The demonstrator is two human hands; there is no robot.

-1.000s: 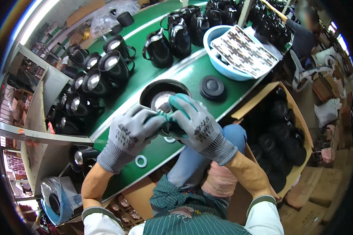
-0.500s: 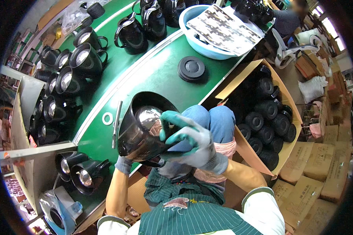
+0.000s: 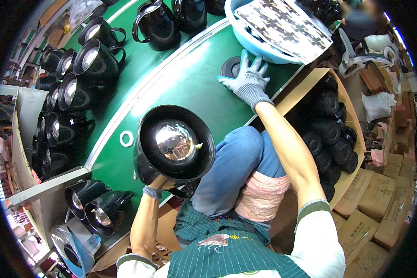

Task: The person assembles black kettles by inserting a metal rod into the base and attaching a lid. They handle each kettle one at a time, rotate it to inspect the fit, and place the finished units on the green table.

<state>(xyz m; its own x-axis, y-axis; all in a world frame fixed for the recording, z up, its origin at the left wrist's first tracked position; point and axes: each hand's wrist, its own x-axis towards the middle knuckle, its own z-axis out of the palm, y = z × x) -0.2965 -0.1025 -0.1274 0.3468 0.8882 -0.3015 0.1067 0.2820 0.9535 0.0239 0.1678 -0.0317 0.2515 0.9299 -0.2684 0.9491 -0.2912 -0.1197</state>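
Pot [image 3: 173, 143]: at the green table's [image 3: 197, 85] edge, probably rigid, kinda slick, so cradle it underneath
Left hand [image 3: 152, 192]: mostly hidden below pot, can't tell its grip
Right hand [image 3: 249, 83]: splayed over black lid [image 3: 228, 67], likely light; rim's best

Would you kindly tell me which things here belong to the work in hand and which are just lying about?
In use:
black jug, held by the mostly hidden left hand
round black lid, partly under the right hand

Apparently lying about:
white ring
light-blue basin with patterned sheet
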